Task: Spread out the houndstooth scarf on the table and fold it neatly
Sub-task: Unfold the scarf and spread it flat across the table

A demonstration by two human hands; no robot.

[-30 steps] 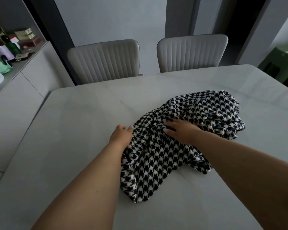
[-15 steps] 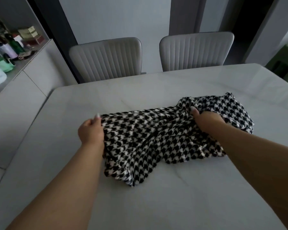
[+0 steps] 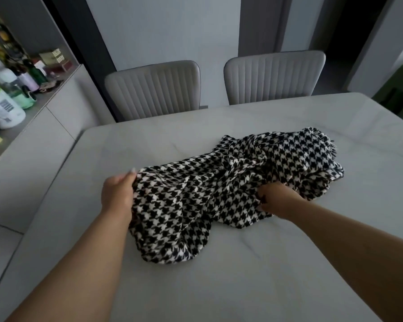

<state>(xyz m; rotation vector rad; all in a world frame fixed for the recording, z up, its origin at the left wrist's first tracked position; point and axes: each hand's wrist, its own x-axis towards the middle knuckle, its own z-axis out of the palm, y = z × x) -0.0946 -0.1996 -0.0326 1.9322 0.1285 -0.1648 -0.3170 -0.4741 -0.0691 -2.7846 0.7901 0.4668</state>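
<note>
Scarf [image 3: 237,191] bunched on table [image 3: 242,287], long axis near-left to far-right; left hand [image 3: 118,194] pinches its left edge, right hand [image 3: 277,201] clutches its middle.

Both hands gripping a crumpled houndstooth scarf on a pale table

The houndstooth scarf [image 3: 221,196] lies bunched and wrinkled on the table [image 3: 265,275]; the left hand [image 3: 117,194] pinches its left edge, fingers closed on the cloth; the right hand [image 3: 278,201] clutches a fold near the middle; a fringed end lies far right; two grey ribbed chairs [image 3: 153,89] stand beyond the far edge; bottles [image 3: 2,108] crowd a sideboard at left.
</note>
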